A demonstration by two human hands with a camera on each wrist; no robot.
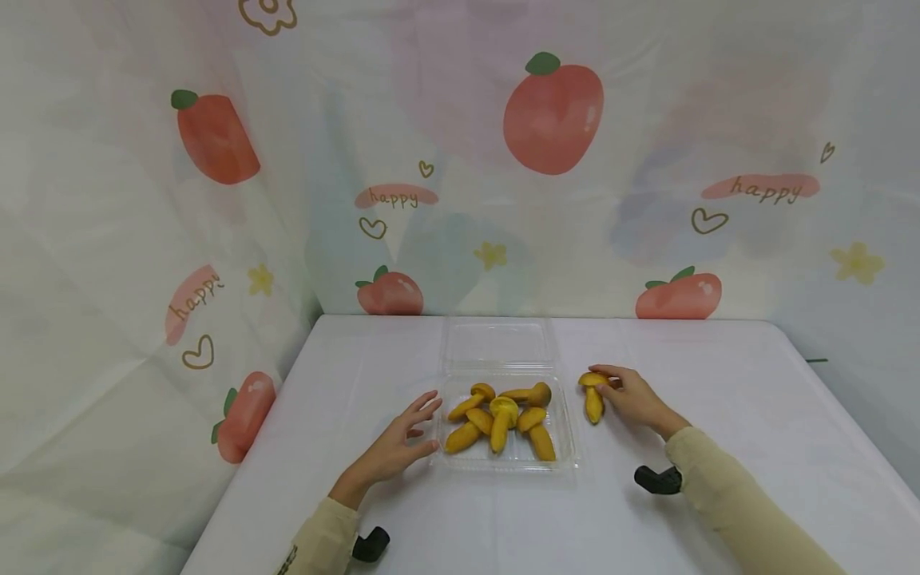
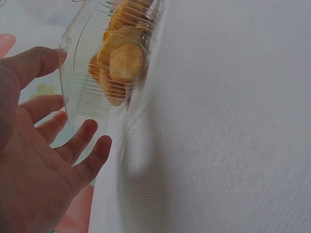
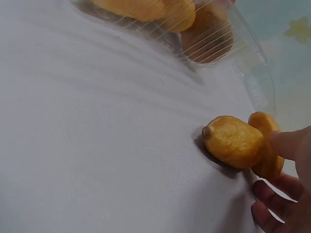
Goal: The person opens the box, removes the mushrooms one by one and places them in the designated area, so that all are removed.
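In the head view a clear plastic clamshell box (image 1: 568, 447) lies with its lid (image 1: 497, 345) folded back. Several yellow mushrooms (image 1: 541, 442) are inside it. My left hand (image 1: 388, 449) is at the box's left side, fingers spread and loosely bent, thumb near the rim; the left wrist view shows the fingertips (image 2: 100, 145) beside the clear wall. To the right of the box, my right hand (image 1: 632, 397) pinches one more yellow mushroom (image 1: 593, 403) by its cap. The right wrist view shows this mushroom's stem (image 3: 233, 141) lying close over the white cloth.
A white cloth covers the table (image 1: 503, 527). Behind it and on the left hang fabric walls printed with fruit and "happy" lettering (image 1: 553, 120). A black wrist mount (image 1: 371, 545) hangs under the left sleeve, and another black mount (image 1: 657, 480) under the right.
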